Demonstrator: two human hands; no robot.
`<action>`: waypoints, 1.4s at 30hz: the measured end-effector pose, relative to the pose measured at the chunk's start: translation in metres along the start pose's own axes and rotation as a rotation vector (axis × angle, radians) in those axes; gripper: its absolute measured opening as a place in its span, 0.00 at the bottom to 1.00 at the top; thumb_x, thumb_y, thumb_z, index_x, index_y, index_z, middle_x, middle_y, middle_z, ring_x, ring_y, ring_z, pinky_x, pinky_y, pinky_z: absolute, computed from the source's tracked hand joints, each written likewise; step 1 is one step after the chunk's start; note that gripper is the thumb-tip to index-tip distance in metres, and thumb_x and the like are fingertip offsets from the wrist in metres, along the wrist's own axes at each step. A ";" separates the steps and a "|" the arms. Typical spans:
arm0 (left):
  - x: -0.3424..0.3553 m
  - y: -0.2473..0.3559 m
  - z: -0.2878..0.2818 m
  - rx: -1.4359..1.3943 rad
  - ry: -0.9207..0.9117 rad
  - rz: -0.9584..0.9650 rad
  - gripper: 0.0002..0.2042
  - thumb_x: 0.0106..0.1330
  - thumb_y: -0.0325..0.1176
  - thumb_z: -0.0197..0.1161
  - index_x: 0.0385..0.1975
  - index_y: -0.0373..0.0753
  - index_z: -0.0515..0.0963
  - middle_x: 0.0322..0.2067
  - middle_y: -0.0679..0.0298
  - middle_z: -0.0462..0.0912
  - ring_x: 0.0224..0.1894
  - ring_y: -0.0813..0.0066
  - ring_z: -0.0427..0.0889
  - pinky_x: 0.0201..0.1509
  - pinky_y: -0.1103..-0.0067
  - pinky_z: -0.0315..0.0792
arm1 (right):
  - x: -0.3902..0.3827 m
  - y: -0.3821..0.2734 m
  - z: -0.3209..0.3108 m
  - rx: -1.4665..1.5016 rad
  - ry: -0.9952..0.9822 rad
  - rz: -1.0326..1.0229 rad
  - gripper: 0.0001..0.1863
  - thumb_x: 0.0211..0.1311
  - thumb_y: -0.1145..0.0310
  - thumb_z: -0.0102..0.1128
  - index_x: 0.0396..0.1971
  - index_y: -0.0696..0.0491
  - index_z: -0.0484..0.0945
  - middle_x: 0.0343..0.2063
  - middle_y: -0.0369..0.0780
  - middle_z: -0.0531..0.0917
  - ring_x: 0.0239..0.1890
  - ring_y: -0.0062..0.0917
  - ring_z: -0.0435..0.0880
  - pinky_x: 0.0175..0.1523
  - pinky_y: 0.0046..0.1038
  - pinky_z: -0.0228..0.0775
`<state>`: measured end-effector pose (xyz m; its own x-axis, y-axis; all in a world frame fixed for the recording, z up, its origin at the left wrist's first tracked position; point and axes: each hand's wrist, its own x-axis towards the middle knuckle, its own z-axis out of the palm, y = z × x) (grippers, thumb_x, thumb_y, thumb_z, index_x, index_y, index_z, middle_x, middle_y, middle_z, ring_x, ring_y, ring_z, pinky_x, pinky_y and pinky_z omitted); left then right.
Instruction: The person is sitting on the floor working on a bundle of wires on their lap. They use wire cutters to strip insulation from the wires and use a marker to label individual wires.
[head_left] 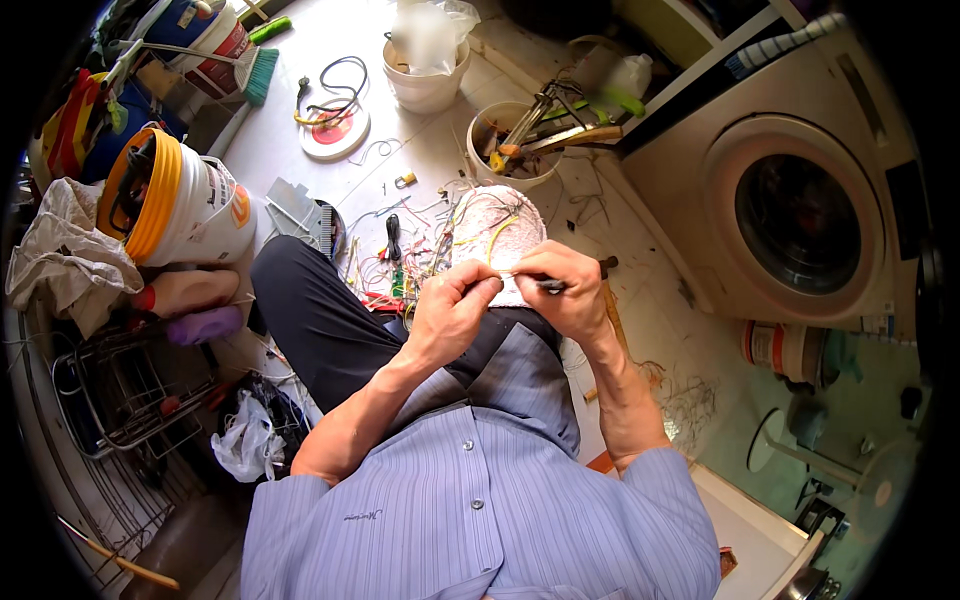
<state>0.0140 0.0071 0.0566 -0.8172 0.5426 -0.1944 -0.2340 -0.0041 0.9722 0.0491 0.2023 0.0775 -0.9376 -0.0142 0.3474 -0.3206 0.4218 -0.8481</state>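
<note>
I sit on the floor in a striped blue shirt and dark trousers. My left hand (450,308) pinches the end of a thin white wire (505,274) between thumb and fingers. My right hand (568,290) grips the same wire from the other side and also holds a small dark tool (551,286) against it. Just beyond both hands lies a white rounded object (497,232) covered in a tangle of coloured wires. More loose wires (385,268) are spread on the floor to its left.
A front-loading washing machine (790,215) stands at the right. A white bucket with tools (512,148) and another white bucket (425,85) are ahead. A tipped white bucket with an orange rim (180,205), a broom (255,75) and a wire rack (120,390) fill the left.
</note>
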 end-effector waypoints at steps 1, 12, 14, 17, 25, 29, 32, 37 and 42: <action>-0.001 -0.001 -0.002 -0.044 0.012 -0.013 0.07 0.71 0.31 0.58 0.34 0.35 0.79 0.22 0.75 0.73 0.23 0.90 0.65 0.26 0.87 0.59 | -0.001 0.003 0.001 0.041 0.049 0.036 0.09 0.49 0.81 0.65 0.33 0.58 0.83 0.28 0.40 0.84 0.31 0.27 0.85 0.37 0.26 0.76; -0.008 -0.007 -0.021 -0.326 0.096 -0.195 0.06 0.69 0.32 0.61 0.32 0.37 0.77 0.18 0.77 0.68 0.17 0.92 0.59 0.19 0.87 0.51 | -0.013 0.044 -0.031 0.578 0.550 0.504 0.04 0.65 0.75 0.62 0.36 0.61 0.82 0.25 0.37 0.82 0.22 0.17 0.77 0.28 0.20 0.68; -0.008 -0.015 -0.026 -0.405 0.127 -0.187 0.05 0.69 0.31 0.61 0.32 0.38 0.77 0.17 0.77 0.67 0.16 0.92 0.58 0.18 0.87 0.51 | -0.013 0.050 -0.042 0.572 0.634 0.471 0.05 0.64 0.76 0.63 0.37 0.60 0.81 0.26 0.39 0.82 0.23 0.18 0.76 0.28 0.20 0.67; -0.007 -0.014 -0.034 -0.547 0.149 -0.180 0.05 0.68 0.30 0.61 0.30 0.38 0.77 0.16 0.77 0.67 0.14 0.91 0.57 0.17 0.87 0.51 | -0.013 0.059 -0.062 0.654 0.780 0.426 0.05 0.65 0.76 0.63 0.38 0.60 0.81 0.27 0.40 0.81 0.24 0.19 0.75 0.28 0.20 0.67; -0.011 -0.019 -0.067 -0.627 0.299 -0.140 0.05 0.71 0.27 0.58 0.31 0.38 0.75 0.16 0.79 0.61 0.14 0.91 0.52 0.16 0.87 0.47 | -0.024 0.097 -0.119 0.694 1.172 0.363 0.05 0.66 0.74 0.64 0.37 0.59 0.78 0.29 0.40 0.79 0.25 0.21 0.73 0.29 0.24 0.65; -0.016 -0.003 -0.086 -0.629 0.352 -0.097 0.06 0.72 0.28 0.57 0.30 0.40 0.74 0.16 0.79 0.60 0.14 0.91 0.53 0.16 0.87 0.47 | -0.026 0.099 -0.132 0.721 1.270 0.331 0.05 0.67 0.75 0.63 0.39 0.59 0.78 0.30 0.40 0.80 0.26 0.20 0.73 0.29 0.24 0.65; -0.019 -0.002 -0.106 -0.660 0.382 -0.042 0.06 0.72 0.29 0.56 0.30 0.40 0.74 0.16 0.78 0.60 0.15 0.90 0.53 0.16 0.87 0.47 | -0.018 0.095 -0.132 0.727 1.273 0.321 0.05 0.67 0.75 0.63 0.39 0.59 0.78 0.31 0.40 0.80 0.27 0.20 0.73 0.29 0.23 0.65; -0.019 0.007 -0.116 -0.676 0.319 0.039 0.06 0.73 0.29 0.56 0.31 0.38 0.74 0.17 0.76 0.61 0.15 0.89 0.52 0.16 0.86 0.47 | 0.019 0.059 -0.092 0.756 1.113 0.317 0.07 0.65 0.74 0.64 0.39 0.60 0.78 0.29 0.41 0.80 0.25 0.19 0.73 0.28 0.23 0.66; -0.024 0.016 -0.102 -0.664 0.282 0.127 0.05 0.73 0.29 0.56 0.33 0.37 0.74 0.18 0.75 0.62 0.16 0.88 0.53 0.18 0.86 0.49 | 0.045 0.004 0.005 0.514 0.360 0.501 0.04 0.65 0.74 0.61 0.35 0.57 0.83 0.22 0.36 0.83 0.17 0.14 0.71 0.23 0.18 0.64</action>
<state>-0.0242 -0.0914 0.0634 -0.9429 0.2678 -0.1983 -0.3251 -0.6093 0.7232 0.0047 0.1992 0.0876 -0.9137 0.3963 -0.0897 0.0226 -0.1708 -0.9850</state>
